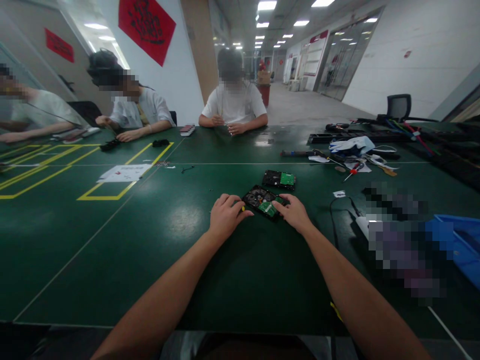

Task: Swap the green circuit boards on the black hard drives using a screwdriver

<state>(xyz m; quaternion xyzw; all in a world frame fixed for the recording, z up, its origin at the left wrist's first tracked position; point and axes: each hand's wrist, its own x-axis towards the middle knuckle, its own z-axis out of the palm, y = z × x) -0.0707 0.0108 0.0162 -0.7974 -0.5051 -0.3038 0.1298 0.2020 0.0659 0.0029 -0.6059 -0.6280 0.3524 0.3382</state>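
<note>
A black hard drive (261, 199) with a green circuit board lies on the green table (176, 240) in front of me. My left hand (225, 214) rests at its left side, fingers curled round a small yellow-tipped tool (243, 208). My right hand (293, 212) lies on the drive's right edge, fingers pressed on the green board. A second hard drive (279, 179) with a green board sits just behind, untouched.
Three people sit along the far and left sides of the table. Tools, cables, a red screwdriver (353, 171) and white gloves (350, 144) lie at the right. A blue bin (463, 245) stands at the right edge. A white sheet (123, 173) lies inside yellow floor-tape markings.
</note>
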